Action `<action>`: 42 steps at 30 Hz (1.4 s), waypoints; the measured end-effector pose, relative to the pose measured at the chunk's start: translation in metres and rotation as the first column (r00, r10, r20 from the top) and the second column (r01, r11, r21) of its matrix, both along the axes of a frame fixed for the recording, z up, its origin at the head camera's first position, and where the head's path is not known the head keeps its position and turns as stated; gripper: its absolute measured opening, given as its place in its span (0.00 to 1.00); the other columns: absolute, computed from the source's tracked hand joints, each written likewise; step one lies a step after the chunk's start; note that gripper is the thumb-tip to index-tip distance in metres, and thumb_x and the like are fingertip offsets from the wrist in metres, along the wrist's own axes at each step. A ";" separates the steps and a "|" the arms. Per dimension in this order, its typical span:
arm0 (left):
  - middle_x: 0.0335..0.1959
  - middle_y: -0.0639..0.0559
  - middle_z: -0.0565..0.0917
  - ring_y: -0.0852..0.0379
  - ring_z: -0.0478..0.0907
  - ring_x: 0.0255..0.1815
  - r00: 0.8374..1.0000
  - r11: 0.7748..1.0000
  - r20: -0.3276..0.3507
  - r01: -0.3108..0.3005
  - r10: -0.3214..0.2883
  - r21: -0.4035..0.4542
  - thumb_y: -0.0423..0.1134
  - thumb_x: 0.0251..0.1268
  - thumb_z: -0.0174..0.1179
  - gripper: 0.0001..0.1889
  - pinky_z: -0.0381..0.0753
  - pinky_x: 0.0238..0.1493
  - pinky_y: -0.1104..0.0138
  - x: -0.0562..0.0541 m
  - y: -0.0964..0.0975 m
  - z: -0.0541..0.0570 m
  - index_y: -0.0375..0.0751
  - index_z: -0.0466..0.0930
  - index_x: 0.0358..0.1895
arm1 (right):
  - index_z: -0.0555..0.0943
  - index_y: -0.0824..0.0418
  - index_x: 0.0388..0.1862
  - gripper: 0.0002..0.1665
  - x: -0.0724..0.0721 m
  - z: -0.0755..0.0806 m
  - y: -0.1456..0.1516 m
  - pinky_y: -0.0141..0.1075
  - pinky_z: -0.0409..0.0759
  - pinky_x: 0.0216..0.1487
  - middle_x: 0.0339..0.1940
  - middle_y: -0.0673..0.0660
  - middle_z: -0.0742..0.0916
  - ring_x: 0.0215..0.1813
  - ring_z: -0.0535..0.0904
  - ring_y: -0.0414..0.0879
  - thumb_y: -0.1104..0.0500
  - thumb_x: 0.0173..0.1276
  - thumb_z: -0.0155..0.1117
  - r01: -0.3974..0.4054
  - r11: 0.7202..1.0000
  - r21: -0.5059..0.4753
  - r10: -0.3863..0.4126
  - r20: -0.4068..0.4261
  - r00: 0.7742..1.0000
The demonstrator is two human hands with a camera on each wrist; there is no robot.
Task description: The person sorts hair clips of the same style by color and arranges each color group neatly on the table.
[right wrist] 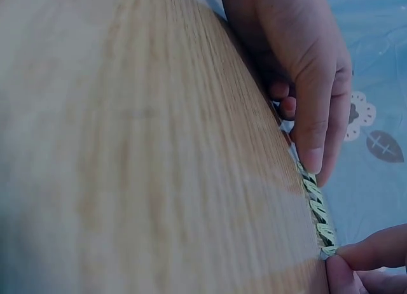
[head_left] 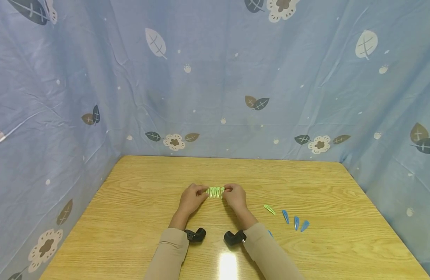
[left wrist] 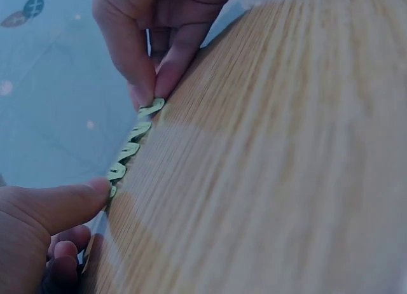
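Observation:
A row of several light green snap hair clips [head_left: 215, 192] lies side by side on the wooden table, between the two hands. At the row's left end, my left hand [head_left: 193, 199] holds the outermost clip between thumb and index finger; the thumb partly covers it in the left wrist view. My right hand [head_left: 235, 197] pinches the clip at the right end [left wrist: 151, 107] by its tip, a small gap away from its neighbour. In the right wrist view the green row [right wrist: 318, 208] runs between both sets of fingertips.
Right of the right forearm lie a single green hair clip [head_left: 269, 209] and blue hair clips [head_left: 285, 216], [head_left: 296, 223], [head_left: 304, 226]. Another blue clip [head_left: 270, 233] is mostly hidden by the right sleeve. A blue patterned curtain [head_left: 215, 77] surrounds the table's back and sides.

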State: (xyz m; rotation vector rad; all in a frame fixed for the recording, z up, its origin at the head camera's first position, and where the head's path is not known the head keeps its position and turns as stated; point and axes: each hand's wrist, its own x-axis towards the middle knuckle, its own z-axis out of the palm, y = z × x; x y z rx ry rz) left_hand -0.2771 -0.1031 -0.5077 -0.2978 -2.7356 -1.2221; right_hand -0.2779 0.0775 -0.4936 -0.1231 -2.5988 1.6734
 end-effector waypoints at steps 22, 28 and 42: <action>0.28 0.53 0.72 0.58 0.65 0.29 1.000 1.000 -0.007 0.004 -0.004 0.004 0.40 0.61 0.66 0.14 0.68 0.31 0.65 -0.003 0.000 -0.002 0.42 0.85 0.49 | 0.81 0.73 0.43 0.14 -0.002 0.002 -0.002 0.32 0.74 0.26 0.27 0.57 0.83 0.26 0.76 0.44 0.71 0.56 0.61 0.003 0.998 0.062 -0.001 -0.025 1.000; 0.29 0.53 0.72 0.58 0.66 0.29 1.000 1.000 -0.005 0.003 -0.003 0.009 0.40 0.61 0.66 0.14 0.69 0.31 0.65 -0.002 0.001 -0.001 0.42 0.85 0.49 | 0.82 0.72 0.42 0.15 0.000 0.000 -0.002 0.33 0.74 0.27 0.27 0.57 0.82 0.27 0.76 0.44 0.70 0.54 0.60 0.023 0.999 0.035 -0.021 -0.034 0.999; 0.29 0.54 0.73 0.58 0.66 0.29 1.000 1.000 -0.012 0.001 -0.001 0.000 0.40 0.61 0.66 0.14 0.70 0.32 0.65 -0.001 0.000 -0.001 0.43 0.85 0.49 | 0.81 0.70 0.48 0.17 0.005 -0.007 0.002 0.34 0.78 0.34 0.33 0.57 0.83 0.33 0.79 0.45 0.67 0.59 0.63 0.022 0.987 -0.160 -0.027 -0.031 0.999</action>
